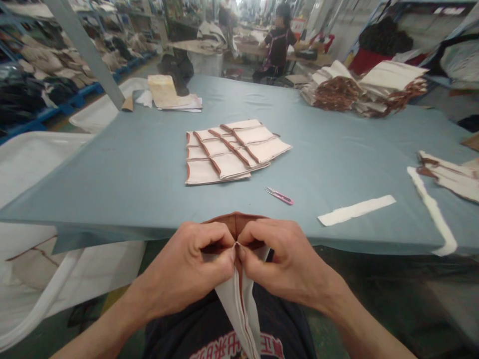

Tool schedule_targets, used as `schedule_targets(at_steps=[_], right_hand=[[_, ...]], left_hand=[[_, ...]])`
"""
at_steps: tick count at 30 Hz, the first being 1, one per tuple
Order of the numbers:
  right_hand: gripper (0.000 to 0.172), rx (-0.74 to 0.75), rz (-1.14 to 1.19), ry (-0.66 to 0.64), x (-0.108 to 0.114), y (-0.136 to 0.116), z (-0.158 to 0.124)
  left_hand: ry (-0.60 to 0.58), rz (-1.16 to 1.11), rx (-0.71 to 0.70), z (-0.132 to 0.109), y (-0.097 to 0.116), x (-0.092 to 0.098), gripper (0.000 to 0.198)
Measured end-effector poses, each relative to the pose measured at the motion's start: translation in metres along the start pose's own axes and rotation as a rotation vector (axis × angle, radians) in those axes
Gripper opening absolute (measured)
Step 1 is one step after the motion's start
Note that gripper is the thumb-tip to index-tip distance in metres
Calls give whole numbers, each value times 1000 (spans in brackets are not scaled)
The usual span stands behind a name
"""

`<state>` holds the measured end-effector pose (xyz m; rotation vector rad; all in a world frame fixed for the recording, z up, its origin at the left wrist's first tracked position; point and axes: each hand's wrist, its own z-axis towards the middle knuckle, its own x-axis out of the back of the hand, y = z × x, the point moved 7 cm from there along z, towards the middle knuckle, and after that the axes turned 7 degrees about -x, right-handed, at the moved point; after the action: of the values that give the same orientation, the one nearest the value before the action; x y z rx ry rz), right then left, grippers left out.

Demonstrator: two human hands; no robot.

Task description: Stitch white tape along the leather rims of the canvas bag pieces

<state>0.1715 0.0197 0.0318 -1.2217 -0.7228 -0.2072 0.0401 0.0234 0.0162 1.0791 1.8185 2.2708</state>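
My left hand [192,264] and my right hand [288,264] meet just below the table's near edge, each pinching the same cream fabric piece with brown trim [239,299]. The fingers of both are closed on its top edge, thumbs nearly touching. The cloth hangs down over my lap. On the blue-grey table [130,174] ahead lie several finished cream pieces with brown edges [234,149], fanned in overlapping rows. Pink thread snips [279,196] rest just right of centre, near my hands.
A white fabric strip [355,210] and a longer one [434,212] lie at the right. Stacks of cream and brown pieces [364,87] sit at the far right, folded cloth [168,92] at the far left. A person [279,45] works beyond the table. White sheeting [33,164] hangs left.
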Motion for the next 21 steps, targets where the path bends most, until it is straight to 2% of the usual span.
schedule_targets(at_steps=[3, 6, 8, 12, 15, 21], right_hand=[[18, -195, 260, -91, -11, 15, 1], [19, -247, 425, -126, -18, 22, 1], [16, -233, 425, -131, -21, 24, 0], [13, -128, 270, -94, -18, 18, -3], [12, -48, 181, -69, -12, 11, -5], [13, -59, 246, -107, -6, 20, -4]], left_hand=[[-24, -171, 47, 0, -9, -3, 17], [-92, -324, 97, -2, -20, -6, 18], [-146, -355, 138, -4, -26, -7, 18], [-225, -272, 187, -5, -28, -4, 18], [-285, -226, 138, -2, -20, -1, 25], [-347, -161, 44, 7, -8, 5, 30]])
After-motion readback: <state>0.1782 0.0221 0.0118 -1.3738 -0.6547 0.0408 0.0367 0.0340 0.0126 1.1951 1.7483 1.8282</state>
